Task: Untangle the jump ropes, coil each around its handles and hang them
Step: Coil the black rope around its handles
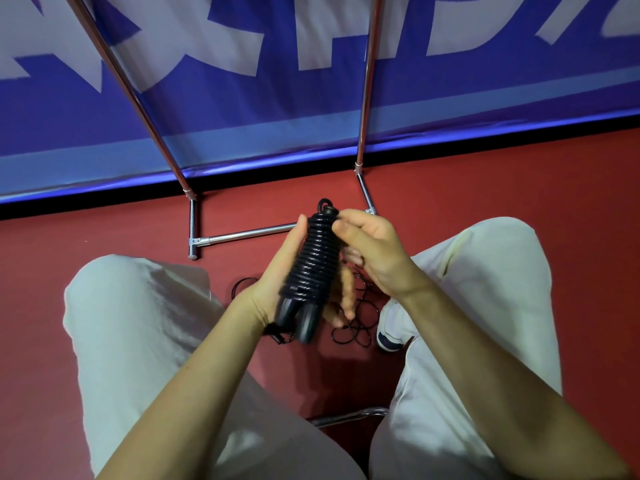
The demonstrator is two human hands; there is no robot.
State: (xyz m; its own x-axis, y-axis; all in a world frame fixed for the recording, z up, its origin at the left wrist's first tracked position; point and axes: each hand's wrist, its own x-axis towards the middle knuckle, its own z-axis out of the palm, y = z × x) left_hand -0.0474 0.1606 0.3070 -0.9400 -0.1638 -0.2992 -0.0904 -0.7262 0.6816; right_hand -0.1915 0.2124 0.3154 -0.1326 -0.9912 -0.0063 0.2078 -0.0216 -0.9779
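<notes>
A black jump rope is wound tightly around its two black handles, whose ends stick out at the bottom. My left hand grips this coiled bundle from the left and underneath. My right hand pinches the rope's top end beside a small loop at the bundle's upper tip. On the red floor below lies a second black rope in a loose tangle, partly hidden by my hands.
A chrome rack stands ahead: two uprights rise from a low base bar on the red floor. A blue and white banner runs behind it. My knees in pale trousers flank the hands; a shoe sits right of the tangle.
</notes>
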